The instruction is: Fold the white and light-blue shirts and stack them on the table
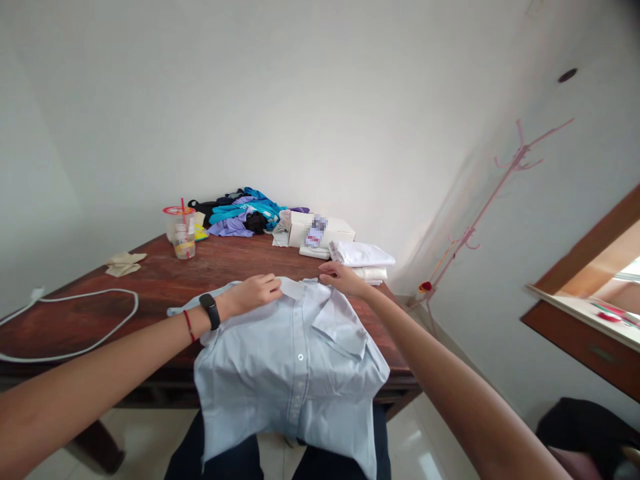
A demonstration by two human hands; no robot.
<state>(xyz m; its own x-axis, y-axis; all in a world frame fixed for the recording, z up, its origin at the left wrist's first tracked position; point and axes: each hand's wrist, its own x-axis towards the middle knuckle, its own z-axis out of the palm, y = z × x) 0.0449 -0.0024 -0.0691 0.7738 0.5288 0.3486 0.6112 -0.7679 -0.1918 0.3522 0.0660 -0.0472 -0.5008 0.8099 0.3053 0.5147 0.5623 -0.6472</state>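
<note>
A light blue-white button-up shirt (260, 373) lies front side up, its collar on the table and its lower part hanging over the front edge onto my lap. My left hand (257, 291) is closed at the left side of the collar, its curled fingers pinching the cloth. At the collar's right side, my right hand (344, 277) has its fingers loosely bent and apart, with the tips at the collar edge. One short sleeve lies folded across the shirt's right front. A button placket runs down the middle.
The dark wooden table (160, 273) carries folded white clothes (363, 254), a white box (343, 231), a heap of blue and purple clothes (245, 212), a plastic cup with a straw (185, 239), napkins (125, 263) and a white cable (136, 303). A pink coat rack (480, 217) stands right.
</note>
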